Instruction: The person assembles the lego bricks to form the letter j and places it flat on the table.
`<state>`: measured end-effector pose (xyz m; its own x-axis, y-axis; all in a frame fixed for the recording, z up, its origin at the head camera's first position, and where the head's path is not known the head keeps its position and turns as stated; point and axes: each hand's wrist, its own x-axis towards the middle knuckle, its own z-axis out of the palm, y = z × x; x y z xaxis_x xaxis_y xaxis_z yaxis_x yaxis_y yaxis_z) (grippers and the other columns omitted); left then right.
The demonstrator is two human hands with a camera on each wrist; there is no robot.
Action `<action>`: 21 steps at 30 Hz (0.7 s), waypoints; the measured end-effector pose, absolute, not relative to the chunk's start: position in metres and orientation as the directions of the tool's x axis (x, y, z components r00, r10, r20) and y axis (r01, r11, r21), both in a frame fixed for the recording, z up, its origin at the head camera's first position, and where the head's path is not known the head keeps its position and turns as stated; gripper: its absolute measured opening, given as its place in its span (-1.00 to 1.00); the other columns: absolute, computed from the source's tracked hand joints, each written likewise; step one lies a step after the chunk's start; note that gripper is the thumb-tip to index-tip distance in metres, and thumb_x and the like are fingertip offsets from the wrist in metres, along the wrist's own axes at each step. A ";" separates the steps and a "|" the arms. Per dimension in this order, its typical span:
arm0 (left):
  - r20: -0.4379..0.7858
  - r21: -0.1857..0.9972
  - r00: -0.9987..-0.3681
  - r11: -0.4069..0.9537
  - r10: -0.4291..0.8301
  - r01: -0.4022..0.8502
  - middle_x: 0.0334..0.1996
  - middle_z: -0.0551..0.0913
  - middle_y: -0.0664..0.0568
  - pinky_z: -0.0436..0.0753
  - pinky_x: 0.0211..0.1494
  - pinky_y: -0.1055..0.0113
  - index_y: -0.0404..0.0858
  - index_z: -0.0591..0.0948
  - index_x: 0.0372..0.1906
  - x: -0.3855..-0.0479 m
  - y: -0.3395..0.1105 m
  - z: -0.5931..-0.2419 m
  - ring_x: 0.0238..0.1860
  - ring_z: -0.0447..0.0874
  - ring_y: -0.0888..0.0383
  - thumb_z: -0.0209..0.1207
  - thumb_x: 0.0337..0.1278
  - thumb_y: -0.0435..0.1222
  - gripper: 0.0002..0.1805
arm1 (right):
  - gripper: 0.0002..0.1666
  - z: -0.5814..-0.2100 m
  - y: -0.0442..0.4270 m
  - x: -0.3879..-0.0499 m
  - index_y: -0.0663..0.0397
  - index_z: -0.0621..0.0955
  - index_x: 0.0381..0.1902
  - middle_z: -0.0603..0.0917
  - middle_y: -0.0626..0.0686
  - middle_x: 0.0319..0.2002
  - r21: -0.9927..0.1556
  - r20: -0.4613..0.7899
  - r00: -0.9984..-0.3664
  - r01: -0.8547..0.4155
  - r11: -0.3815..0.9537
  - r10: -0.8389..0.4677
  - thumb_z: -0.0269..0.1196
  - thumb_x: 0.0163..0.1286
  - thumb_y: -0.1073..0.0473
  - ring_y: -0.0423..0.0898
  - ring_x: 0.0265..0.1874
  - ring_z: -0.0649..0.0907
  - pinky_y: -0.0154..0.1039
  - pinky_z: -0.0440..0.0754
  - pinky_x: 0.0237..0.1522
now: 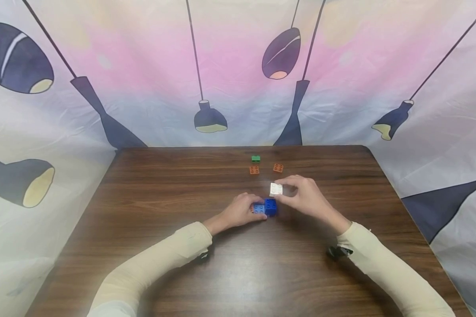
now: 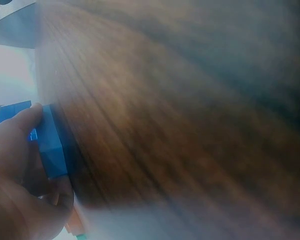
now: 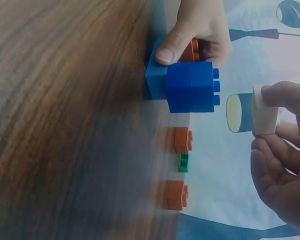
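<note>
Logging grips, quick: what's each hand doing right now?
Left hand: closed, holding the light blue brick.
Right hand: closed, holding the white brick.

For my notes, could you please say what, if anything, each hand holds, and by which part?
The right hand pinches the white brick by opposite sides; the left hand holds the light-blue brick, thumb on its near side.

White brick (image 1: pixel 276 189), dark blue brick (image 3: pixel 190 87) — smooth plastic; tabletop (image 1: pixel 238 273) — wood-grained, softly glossy; backdrop (image 1: pixel 242 57), creased cloth.
</note>
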<state>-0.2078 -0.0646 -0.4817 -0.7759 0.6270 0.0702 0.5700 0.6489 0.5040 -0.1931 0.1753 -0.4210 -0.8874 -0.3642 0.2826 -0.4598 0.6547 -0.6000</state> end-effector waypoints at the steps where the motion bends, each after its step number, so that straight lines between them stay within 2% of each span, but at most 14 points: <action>1: 0.071 0.505 -0.776 0.648 0.627 0.570 0.01 0.75 -0.02 0.56 0.07 0.18 -0.23 0.69 0.13 -0.208 -0.065 -0.482 -0.02 0.62 0.09 0.41 0.18 0.02 -0.47 | -0.55 -0.421 0.175 -0.192 0.04 0.76 0.05 0.77 0.06 -0.06 -0.600 0.283 -0.885 -0.464 0.651 -0.370 0.52 0.23 0.03 0.07 -0.17 0.72 -0.05 0.69 -0.21; 9: 0.077 0.513 -0.777 0.644 0.625 0.568 -0.02 0.76 -0.03 0.57 0.01 0.23 -0.25 0.69 0.13 -0.208 -0.065 -0.481 -0.06 0.62 0.12 0.42 0.17 0.01 -0.45 | -0.55 -0.429 0.172 -0.188 0.02 0.75 0.06 0.77 0.03 -0.05 -0.584 0.275 -0.866 -0.496 0.643 -0.418 0.52 0.21 0.06 -0.10 -0.18 0.69 -0.17 0.66 -0.20; 15: 0.078 0.518 -0.776 0.640 0.626 0.568 -0.03 0.76 -0.02 0.59 -0.01 0.26 -0.25 0.69 0.14 -0.208 -0.065 -0.481 -0.08 0.62 0.13 0.42 0.16 0.01 -0.45 | -0.55 -0.434 0.170 -0.188 0.01 0.76 0.06 0.77 -0.01 -0.08 -0.587 0.270 -0.857 -0.507 0.631 -0.438 0.53 0.20 0.08 -0.12 -0.18 0.67 -0.21 0.65 -0.19; 21: 0.081 0.506 -0.773 0.642 0.630 0.576 -0.04 0.76 0.00 0.60 -0.02 0.28 -0.24 0.69 0.13 -0.208 -0.064 -0.482 -0.08 0.63 0.13 0.42 0.17 0.02 -0.45 | -0.56 -0.439 0.168 -0.187 0.03 0.76 0.05 0.78 0.01 -0.07 -0.594 0.246 -0.866 -0.489 0.638 -0.435 0.52 0.21 0.07 -0.10 -0.16 0.67 -0.16 0.63 -0.18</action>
